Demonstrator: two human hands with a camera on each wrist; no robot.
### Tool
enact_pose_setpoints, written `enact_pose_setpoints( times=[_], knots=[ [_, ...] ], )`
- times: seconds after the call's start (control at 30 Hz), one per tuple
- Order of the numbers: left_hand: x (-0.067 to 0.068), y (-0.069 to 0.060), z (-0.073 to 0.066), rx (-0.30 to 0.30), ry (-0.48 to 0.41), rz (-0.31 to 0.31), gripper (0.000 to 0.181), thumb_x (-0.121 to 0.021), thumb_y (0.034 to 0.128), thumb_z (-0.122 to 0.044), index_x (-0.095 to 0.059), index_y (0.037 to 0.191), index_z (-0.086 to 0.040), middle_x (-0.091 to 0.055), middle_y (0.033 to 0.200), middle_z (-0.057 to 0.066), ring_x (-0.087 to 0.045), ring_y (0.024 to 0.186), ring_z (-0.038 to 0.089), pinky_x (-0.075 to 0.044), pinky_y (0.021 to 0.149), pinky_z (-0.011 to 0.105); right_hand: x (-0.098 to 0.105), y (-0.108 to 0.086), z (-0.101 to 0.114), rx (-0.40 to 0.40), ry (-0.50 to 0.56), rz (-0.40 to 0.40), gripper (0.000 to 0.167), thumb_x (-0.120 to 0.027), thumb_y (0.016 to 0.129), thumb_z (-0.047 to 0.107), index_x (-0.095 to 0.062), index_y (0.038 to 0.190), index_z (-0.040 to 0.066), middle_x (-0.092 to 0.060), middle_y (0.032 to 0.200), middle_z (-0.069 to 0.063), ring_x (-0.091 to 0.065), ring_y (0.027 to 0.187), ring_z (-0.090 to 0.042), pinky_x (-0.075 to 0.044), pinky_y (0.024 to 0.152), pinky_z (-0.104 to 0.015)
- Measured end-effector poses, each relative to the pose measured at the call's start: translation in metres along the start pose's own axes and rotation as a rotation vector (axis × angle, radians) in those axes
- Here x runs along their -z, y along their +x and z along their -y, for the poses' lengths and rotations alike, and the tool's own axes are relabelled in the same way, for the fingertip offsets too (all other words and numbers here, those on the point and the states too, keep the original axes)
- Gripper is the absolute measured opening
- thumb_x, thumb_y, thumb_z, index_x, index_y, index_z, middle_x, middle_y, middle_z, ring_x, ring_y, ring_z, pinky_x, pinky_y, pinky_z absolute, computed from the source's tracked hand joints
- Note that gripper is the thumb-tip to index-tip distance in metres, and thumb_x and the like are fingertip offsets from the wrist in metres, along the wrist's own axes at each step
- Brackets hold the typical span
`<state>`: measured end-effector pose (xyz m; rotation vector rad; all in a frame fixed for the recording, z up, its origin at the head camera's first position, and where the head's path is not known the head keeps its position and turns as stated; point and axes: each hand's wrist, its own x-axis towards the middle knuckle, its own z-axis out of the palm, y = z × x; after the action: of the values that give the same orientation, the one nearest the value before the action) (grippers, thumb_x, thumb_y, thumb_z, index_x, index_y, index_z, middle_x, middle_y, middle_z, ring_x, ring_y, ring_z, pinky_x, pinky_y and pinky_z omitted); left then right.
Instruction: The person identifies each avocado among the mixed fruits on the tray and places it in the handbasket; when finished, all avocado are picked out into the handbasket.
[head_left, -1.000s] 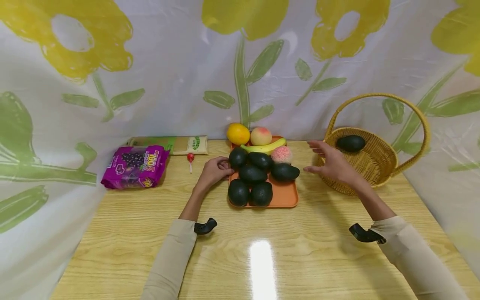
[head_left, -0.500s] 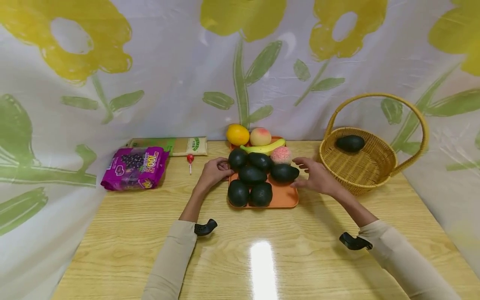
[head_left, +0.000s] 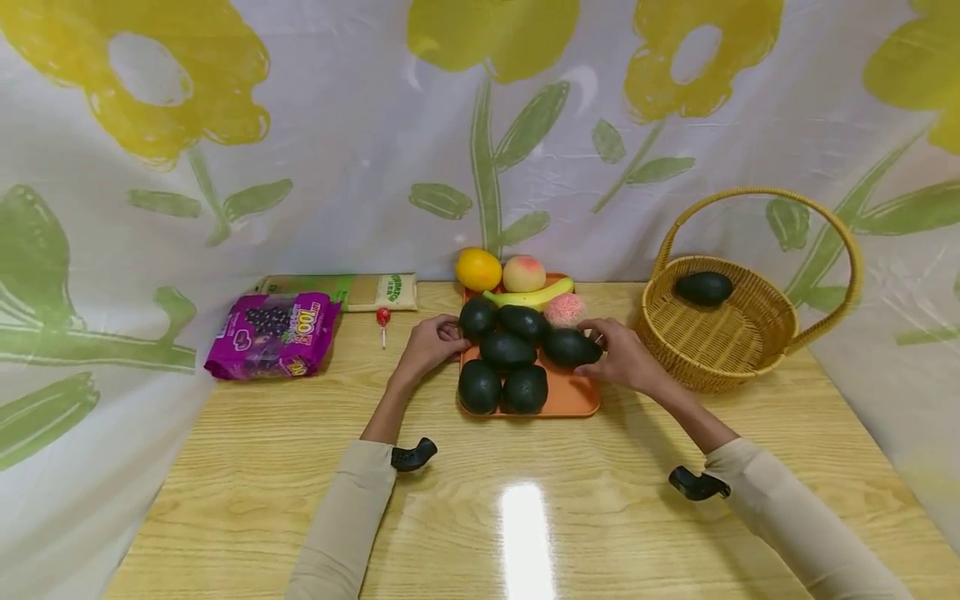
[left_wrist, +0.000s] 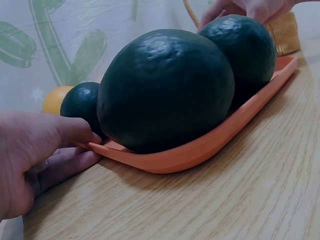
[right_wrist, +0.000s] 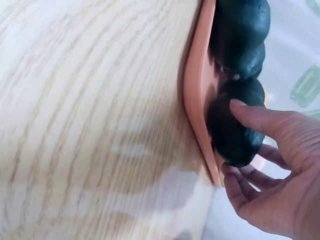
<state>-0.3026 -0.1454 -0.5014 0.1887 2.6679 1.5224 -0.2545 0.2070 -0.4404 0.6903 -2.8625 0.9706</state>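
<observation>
Several dark green avocados lie on an orange tray (head_left: 568,402), (left_wrist: 185,156). At the tray's left side my left hand (head_left: 428,344), (left_wrist: 42,155) pinches the rim, thumb on top and fingers below. My right hand (head_left: 624,356), (right_wrist: 285,170) holds the tip of the rightmost avocado (head_left: 567,347), (right_wrist: 235,132), with the thumb on its near side and the fingers curled round its end. That avocado still lies among the others. Another avocado (head_left: 703,288) rests inside the wicker basket (head_left: 693,367).
Behind the avocados are a banana (head_left: 530,298), a lemon-like yellow fruit (head_left: 478,270), a peach (head_left: 524,273) and a pink bumpy fruit (head_left: 565,309). Left of the tray are a purple candy bag (head_left: 272,335), a lollipop (head_left: 383,317) and a flat beige-green pack (head_left: 375,292).
My right hand has moved left from beside the basket to the tray and taken hold of the rightmost avocado. My left hand has stayed at the tray's edge.
</observation>
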Motion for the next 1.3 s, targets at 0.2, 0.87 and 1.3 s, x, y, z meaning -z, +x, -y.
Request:
enact_pose_setpoints(
  times=[0.2, 0.87, 1.3],
  knots=[
    [0.000, 0.001, 0.000, -0.006, 0.012, 0.002, 0.052, -0.081, 0.0880, -0.025, -0.067, 0.133, -0.004, -0.070, 0.101, 0.014, -0.065, 0.087, 0.020, -0.058, 0.082, 0.027, -0.007, 0.001, -0.002, -0.028, -0.006, 0.005, 0.069, -0.095, 0.072, 0.010, -0.065, 0.132, -0.005, -0.061, 0.109, -0.026, -0.060, 0.093, -0.034, -0.052, 0.081, -0.038],
    [-0.001, -0.002, 0.001, -0.002, -0.009, -0.012, 0.050, -0.083, 0.0874, -0.024, -0.069, 0.131, -0.004, -0.070, 0.099, 0.013, -0.065, 0.084, 0.018, -0.056, 0.079, 0.025, -0.001, -0.003, 0.005, -0.020, 0.081, 0.042, 0.062, -0.089, 0.078, 0.002, -0.061, 0.133, -0.009, -0.067, 0.131, -0.029, -0.067, 0.118, -0.046, -0.056, 0.099, -0.058],
    [0.001, -0.002, 0.001, -0.008, -0.015, -0.001, 0.050, -0.082, 0.0886, -0.024, -0.068, 0.132, -0.004, -0.069, 0.100, 0.013, -0.064, 0.087, 0.019, -0.056, 0.079, 0.023, 0.015, -0.003, 0.019, 0.001, 0.089, 0.011, 0.060, -0.088, 0.077, 0.003, -0.063, 0.130, -0.009, -0.068, 0.128, -0.030, -0.072, 0.111, -0.048, -0.061, 0.089, -0.056]
  ],
)
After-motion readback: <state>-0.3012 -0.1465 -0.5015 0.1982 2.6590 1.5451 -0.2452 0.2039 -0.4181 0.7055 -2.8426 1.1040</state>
